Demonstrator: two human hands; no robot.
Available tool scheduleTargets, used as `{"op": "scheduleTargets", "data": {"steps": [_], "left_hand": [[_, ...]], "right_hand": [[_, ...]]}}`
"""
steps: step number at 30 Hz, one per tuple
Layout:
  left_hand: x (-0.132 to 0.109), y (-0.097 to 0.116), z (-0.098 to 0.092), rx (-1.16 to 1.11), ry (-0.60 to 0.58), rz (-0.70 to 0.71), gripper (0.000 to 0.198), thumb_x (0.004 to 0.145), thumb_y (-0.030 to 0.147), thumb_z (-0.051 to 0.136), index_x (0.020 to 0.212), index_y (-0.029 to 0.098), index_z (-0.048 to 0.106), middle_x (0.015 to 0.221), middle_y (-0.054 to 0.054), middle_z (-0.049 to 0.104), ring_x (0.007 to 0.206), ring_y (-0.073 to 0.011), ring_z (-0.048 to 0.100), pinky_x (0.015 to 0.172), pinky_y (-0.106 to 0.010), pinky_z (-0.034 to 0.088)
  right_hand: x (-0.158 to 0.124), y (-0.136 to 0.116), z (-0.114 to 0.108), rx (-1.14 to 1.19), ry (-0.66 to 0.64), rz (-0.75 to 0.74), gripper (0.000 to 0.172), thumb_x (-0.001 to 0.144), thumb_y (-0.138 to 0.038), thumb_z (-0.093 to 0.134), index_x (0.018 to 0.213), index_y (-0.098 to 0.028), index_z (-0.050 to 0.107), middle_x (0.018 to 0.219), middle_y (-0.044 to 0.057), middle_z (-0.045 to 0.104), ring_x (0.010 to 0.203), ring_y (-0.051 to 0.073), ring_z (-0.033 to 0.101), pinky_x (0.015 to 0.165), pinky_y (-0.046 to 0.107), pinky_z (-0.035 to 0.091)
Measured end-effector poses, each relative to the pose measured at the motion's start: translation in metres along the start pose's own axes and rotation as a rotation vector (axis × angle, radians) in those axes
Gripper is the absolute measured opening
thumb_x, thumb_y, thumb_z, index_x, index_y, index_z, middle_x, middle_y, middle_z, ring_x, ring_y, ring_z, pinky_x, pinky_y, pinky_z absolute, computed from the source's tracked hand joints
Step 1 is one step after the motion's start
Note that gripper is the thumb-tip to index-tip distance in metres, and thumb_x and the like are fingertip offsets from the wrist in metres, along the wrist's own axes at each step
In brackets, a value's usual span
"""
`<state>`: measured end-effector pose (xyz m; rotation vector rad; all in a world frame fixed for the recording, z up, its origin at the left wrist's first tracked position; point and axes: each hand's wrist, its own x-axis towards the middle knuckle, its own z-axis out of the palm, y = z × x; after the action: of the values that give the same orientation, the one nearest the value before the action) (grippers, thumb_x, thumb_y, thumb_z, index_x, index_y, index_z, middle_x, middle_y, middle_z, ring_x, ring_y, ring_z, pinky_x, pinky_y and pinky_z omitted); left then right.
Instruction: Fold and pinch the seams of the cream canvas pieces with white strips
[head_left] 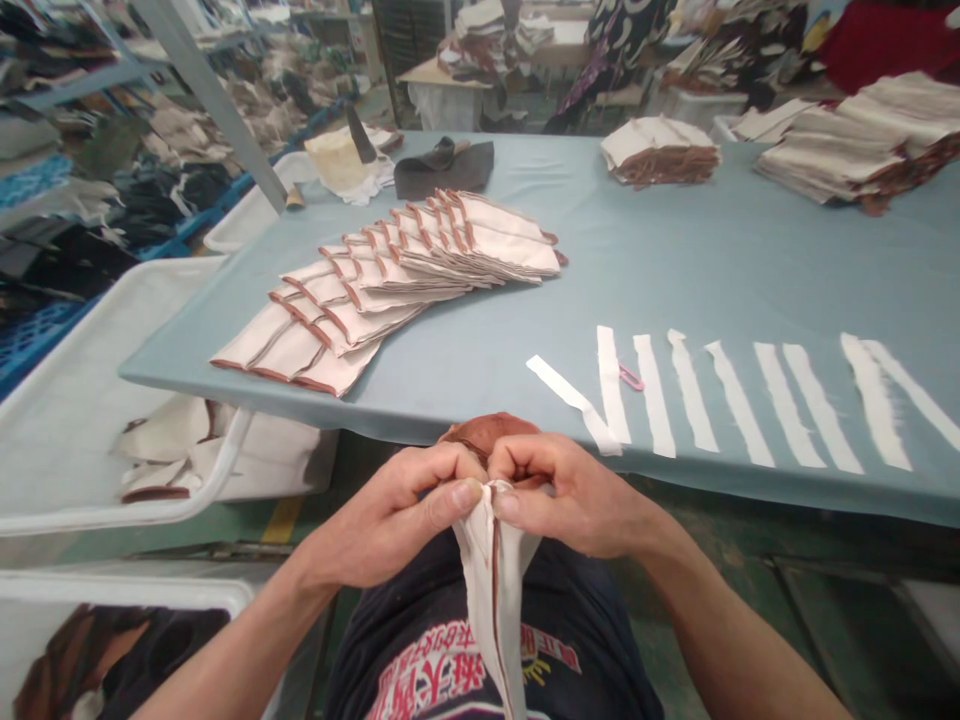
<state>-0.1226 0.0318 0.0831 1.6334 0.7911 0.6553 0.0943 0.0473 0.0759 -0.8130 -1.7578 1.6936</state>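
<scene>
Close to my body, just off the table's front edge, I hold a cream fabric piece (491, 590) with a brown seam down its middle and a brown part at its far end. My left hand (409, 505) pinches its folded edge between thumb and fingers. Right beside it, thumb almost touching thumb, my right hand (574, 495) pinches the same edge. The long end of the piece hangs down over my dark printed shirt (420, 660). What the curled fingers do beneath the cloth is hidden.
On the blue-grey table (570, 300) lies a fanned row of cream-and-brown pieces (390, 280). Several white strips (739, 400) line the front right, near a pink clip (630, 378). Stacked pieces (855, 140) stand at the back. White bins (232, 455) sit at the left.
</scene>
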Motion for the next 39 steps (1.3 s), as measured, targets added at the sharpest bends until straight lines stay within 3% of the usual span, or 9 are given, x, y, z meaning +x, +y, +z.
{"op": "scheduleTargets", "data": {"steps": [5,9,14,22,25,28,31,34,39], "left_hand": [[-0.001,0.011,0.001,0.079,0.022,-0.044,0.035,0.106,0.036,0.048,0.078,0.015,0.055,0.071,0.003,0.049,0.065,-0.0107,0.043,0.061,-0.022,0.036],[0.001,0.016,0.004,0.079,0.006,-0.032,0.036,0.105,0.035,0.046,0.076,0.015,0.054,0.07,0.003,0.047,0.064,-0.0105,0.042,0.061,-0.022,0.036],[0.007,0.011,0.006,-0.051,0.027,-0.133,0.031,0.083,0.033,0.077,0.071,0.015,0.055,0.067,0.006,0.047,0.062,-0.0087,0.039,0.057,-0.02,0.033],[0.002,0.017,-0.01,-0.01,-0.096,-0.066,0.024,0.099,0.026,0.06,0.08,0.012,0.066,0.069,0.004,0.054,0.063,-0.0087,0.043,0.058,-0.018,0.036],[-0.003,0.017,-0.017,0.041,-0.098,-0.03,0.025,0.1,0.025,0.057,0.083,0.012,0.069,0.07,0.003,0.056,0.063,-0.009,0.043,0.058,-0.019,0.036],[-0.007,0.014,-0.022,0.078,-0.081,-0.034,0.026,0.1,0.027,0.057,0.084,0.011,0.069,0.07,0.002,0.056,0.064,-0.0095,0.045,0.059,-0.019,0.037],[-0.011,0.011,-0.024,0.053,-0.044,-0.077,0.03,0.1,0.031,0.057,0.079,0.012,0.065,0.068,0.003,0.053,0.062,-0.0094,0.042,0.056,-0.019,0.036],[-0.016,0.01,-0.026,0.032,-0.018,-0.079,0.031,0.101,0.033,0.056,0.079,0.013,0.063,0.069,0.004,0.051,0.061,-0.0087,0.041,0.055,-0.018,0.034],[-0.027,0.007,-0.03,0.005,-0.006,-0.07,0.03,0.102,0.033,0.055,0.083,0.012,0.065,0.07,0.004,0.053,0.062,-0.0081,0.042,0.056,-0.018,0.035]], "right_hand": [[-0.001,-0.009,0.0,-0.197,0.086,-0.043,0.013,0.08,-0.025,0.059,0.071,-0.02,0.052,0.066,-0.005,0.047,0.056,0.008,0.039,0.05,0.02,0.032],[-0.003,-0.014,0.003,-0.272,0.13,-0.04,0.015,0.078,-0.025,0.059,0.067,-0.021,0.05,0.061,-0.005,0.046,0.053,0.008,0.038,0.049,0.021,0.03],[-0.005,-0.011,0.003,-0.287,0.121,-0.01,0.019,0.082,-0.03,0.06,0.067,-0.019,0.054,0.063,-0.002,0.056,0.057,0.011,0.048,0.052,0.022,0.035],[-0.003,-0.014,-0.001,-0.255,0.038,0.023,0.019,0.087,-0.03,0.06,0.073,-0.017,0.06,0.071,0.001,0.061,0.064,0.012,0.055,0.056,0.022,0.039],[0.0,-0.015,0.007,-0.272,0.056,-0.009,0.017,0.086,-0.027,0.057,0.072,-0.019,0.056,0.067,-0.002,0.057,0.059,0.01,0.05,0.055,0.022,0.037],[0.004,-0.015,0.017,-0.436,0.145,-0.11,0.016,0.084,-0.019,0.055,0.068,-0.02,0.05,0.061,-0.005,0.05,0.055,0.009,0.043,0.056,0.024,0.032],[0.01,-0.018,0.024,-0.584,0.206,-0.165,0.016,0.083,-0.017,0.055,0.068,-0.02,0.05,0.063,-0.004,0.054,0.059,0.01,0.046,0.059,0.025,0.032],[0.015,-0.024,0.028,-0.575,0.161,-0.111,0.013,0.082,-0.021,0.056,0.07,-0.019,0.053,0.066,-0.003,0.057,0.061,0.011,0.049,0.061,0.025,0.034],[0.02,-0.031,0.034,-0.667,0.092,-0.075,0.02,0.081,-0.022,0.059,0.066,-0.02,0.046,0.061,-0.006,0.047,0.058,0.01,0.04,0.059,0.027,0.028]]}}
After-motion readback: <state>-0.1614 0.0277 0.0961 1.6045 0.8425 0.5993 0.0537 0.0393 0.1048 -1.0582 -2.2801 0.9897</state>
